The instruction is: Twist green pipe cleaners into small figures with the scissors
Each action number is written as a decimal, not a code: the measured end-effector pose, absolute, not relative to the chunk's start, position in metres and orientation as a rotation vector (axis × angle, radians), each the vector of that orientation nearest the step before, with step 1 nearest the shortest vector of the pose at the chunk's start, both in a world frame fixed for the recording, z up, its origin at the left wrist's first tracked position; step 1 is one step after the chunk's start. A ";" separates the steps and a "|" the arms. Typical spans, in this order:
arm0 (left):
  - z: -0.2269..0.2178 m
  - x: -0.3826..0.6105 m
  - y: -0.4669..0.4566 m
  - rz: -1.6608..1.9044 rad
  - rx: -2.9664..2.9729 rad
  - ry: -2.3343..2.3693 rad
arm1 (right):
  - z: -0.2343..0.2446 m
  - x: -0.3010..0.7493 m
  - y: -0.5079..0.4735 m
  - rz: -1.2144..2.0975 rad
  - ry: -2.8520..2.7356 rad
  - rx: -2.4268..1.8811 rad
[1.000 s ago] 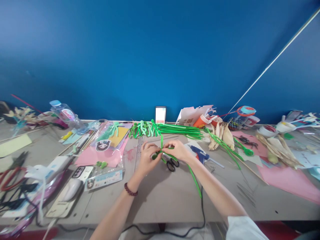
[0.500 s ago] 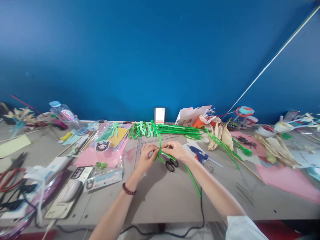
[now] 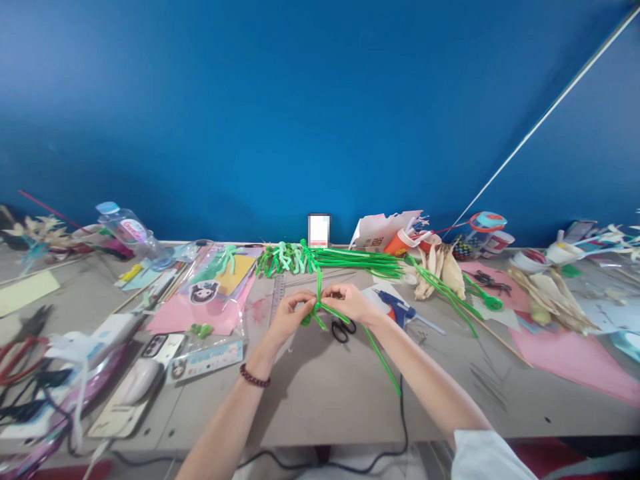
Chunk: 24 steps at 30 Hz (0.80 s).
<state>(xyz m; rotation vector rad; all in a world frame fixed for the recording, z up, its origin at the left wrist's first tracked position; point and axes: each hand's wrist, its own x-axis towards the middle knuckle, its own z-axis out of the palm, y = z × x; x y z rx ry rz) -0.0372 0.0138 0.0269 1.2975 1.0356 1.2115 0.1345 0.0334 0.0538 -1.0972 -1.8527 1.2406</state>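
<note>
My left hand (image 3: 291,312) and my right hand (image 3: 346,300) meet over the middle of the grey table (image 3: 330,393). Both pinch a green pipe cleaner (image 3: 373,347) whose twisted part sits between the fingertips. One short end sticks up between the hands and a long tail runs down to the right under my right forearm. Black scissors (image 3: 343,328) lie on the table just below my right hand. A metal ruler (image 3: 277,293) lies beside my left hand.
A pile of green pipe cleaners (image 3: 345,260) lies behind the hands, with a phone (image 3: 319,230) against the blue wall. A blue glue gun (image 3: 400,307) lies to the right, its black cord (image 3: 406,427) running off the front edge. Pink paper (image 3: 580,357), dried husks (image 3: 443,270) and packets (image 3: 217,283) crowd both sides.
The hands have shifted slightly forward and closer together while working the twist in the pipe cleaner. The short end now points more upright.
</note>
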 end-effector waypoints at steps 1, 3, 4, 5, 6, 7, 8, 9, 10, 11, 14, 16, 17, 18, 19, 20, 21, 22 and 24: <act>0.027 -0.035 0.013 1.194 1.291 1.022 | 0.055 0.133 0.032 1.271 -1.841 -1.085; 0.027 -0.032 0.010 1.129 1.297 0.989 | 0.059 0.130 0.028 1.354 -1.812 -1.071; 0.028 -0.031 0.009 1.091 1.307 0.972 | 0.063 0.131 0.026 1.381 -1.795 -1.071; 0.029 -0.030 0.009 1.068 1.316 0.959 | 0.068 0.132 0.025 1.389 -1.777 -1.073; 0.029 -0.030 0.008 1.062 1.315 0.947 | 0.073 0.135 0.025 1.371 -1.756 -1.073; 0.030 -0.030 0.008 1.075 1.299 0.936 | 0.078 0.139 0.026 1.333 -1.738 -1.074; 0.030 -0.031 0.008 1.090 1.269 0.920 | 0.082 0.143 0.028 1.278 -1.704 -1.101; 0.029 -0.030 0.008 1.106 1.227 0.902 | 0.085 0.147 0.030 1.252 -1.670 -1.140; 0.028 -0.029 0.008 1.117 1.181 0.884 | 0.088 0.151 0.033 1.239 -1.632 -1.181; 0.026 -0.028 0.008 1.116 1.141 0.868 | 0.089 0.154 0.035 1.233 -1.594 -1.222; 0.016 -0.021 0.009 1.151 1.108 0.897 | 0.085 0.158 0.041 1.257 -1.534 -1.290; 0.010 -0.017 0.010 1.169 1.171 0.984 | 0.079 0.157 0.043 1.286 -1.545 -1.290; 0.008 -0.017 0.011 1.169 1.215 1.026 | 0.077 0.156 0.043 1.292 -1.559 -1.281; 0.007 -0.018 0.013 1.164 1.260 1.062 | 0.075 0.155 0.043 1.289 -1.575 -1.271; 0.007 -0.020 0.015 1.155 1.300 1.092 | 0.073 0.155 0.042 1.276 -1.593 -1.259; 0.008 -0.024 0.017 1.141 1.331 1.121 | 0.073 0.154 0.042 1.256 -1.613 -1.249; 0.010 -0.028 0.020 1.122 1.356 1.151 | 0.073 0.154 0.041 1.233 -1.634 -1.241; 0.013 -0.033 0.022 1.097 1.377 1.178 | 0.074 0.154 0.041 1.212 -1.655 -1.236; 0.023 -0.045 0.023 1.013 1.433 1.225 | 0.077 0.155 0.039 1.192 -1.694 -1.233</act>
